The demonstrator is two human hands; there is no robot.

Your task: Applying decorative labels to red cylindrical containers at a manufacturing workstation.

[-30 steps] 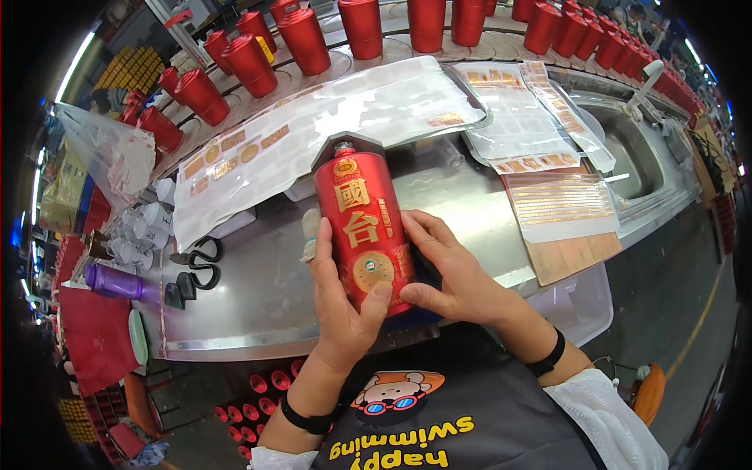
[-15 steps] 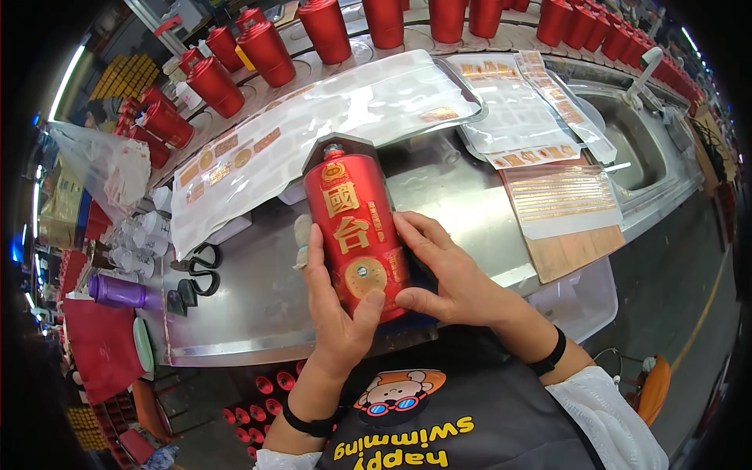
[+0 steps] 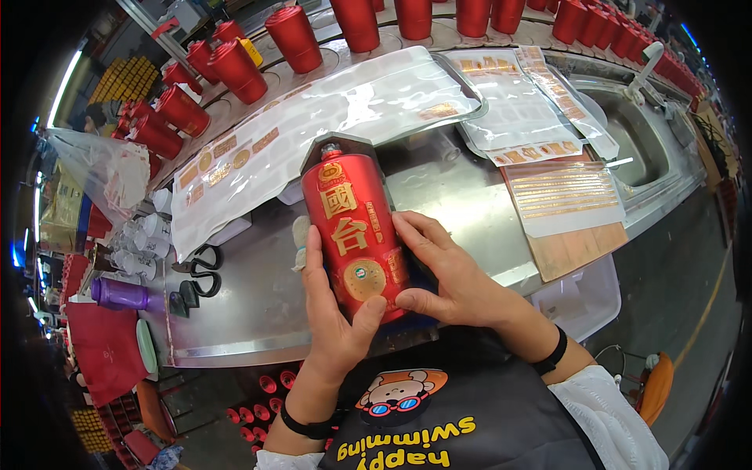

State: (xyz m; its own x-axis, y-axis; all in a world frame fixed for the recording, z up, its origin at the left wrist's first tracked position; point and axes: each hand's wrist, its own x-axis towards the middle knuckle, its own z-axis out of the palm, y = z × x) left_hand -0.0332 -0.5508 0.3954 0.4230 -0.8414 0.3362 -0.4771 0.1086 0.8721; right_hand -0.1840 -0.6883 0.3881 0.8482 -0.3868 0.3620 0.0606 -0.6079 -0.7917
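Note:
A red bottle (image 3: 352, 227) with gold lettering and a round gold label lies tilted in front of me, its neck pointing away. My left hand (image 3: 337, 305) is wrapped along its left side, thumb near the round label. From the right, my right hand (image 3: 446, 274) presses on the lower side, thumb and fingers on the bottle. Behind the neck is a dark angular holder (image 3: 338, 142), mostly hidden by the bottle. A small pale cloth-like piece (image 3: 301, 235) shows beside my left fingers.
A sticker sheet (image 3: 313, 117) with gold labels lies beyond the bottle on the metal table (image 3: 243, 313). More gold label sheets (image 3: 521, 110) lie at right near a sink (image 3: 634, 141). Black scissors (image 3: 205, 270) and a purple cup (image 3: 117, 293) are at left. Red bottles (image 3: 294, 39) line a conveyor behind.
The red bottles on the conveyor have shifted to the right. My left thumb has moved slightly off the round label's lower edge; the held bottle stays nearly in place.

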